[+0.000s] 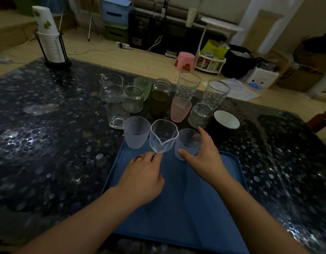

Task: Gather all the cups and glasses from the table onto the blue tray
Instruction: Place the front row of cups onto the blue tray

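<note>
A person's two bare hands work at the far end of a blue tray lying on a dark, pebble-patterned table. The right hand wraps a frosted cup, thumb curled round its near side and fingers round its right side, at the tray's far right edge. The left hand, a ring on one finger, has its fingers bent together at the base of a clear fluted glass standing at the middle of the tray's far edge; whether they actually pinch it cannot be told. A second frosted cup stands just left of the fluted glass, at the tray's far left corner. Beyond the tray, still on the table, cluster a clear tumbler, a glass pitcher, a ribbed jar, a green cup, a jar of dark liquid, a pink cup, two tall patterned glasses, a ribbed glass and a dark cup with a white inside. A rack of stacked paper cups stands at the table's far left corner.
</note>
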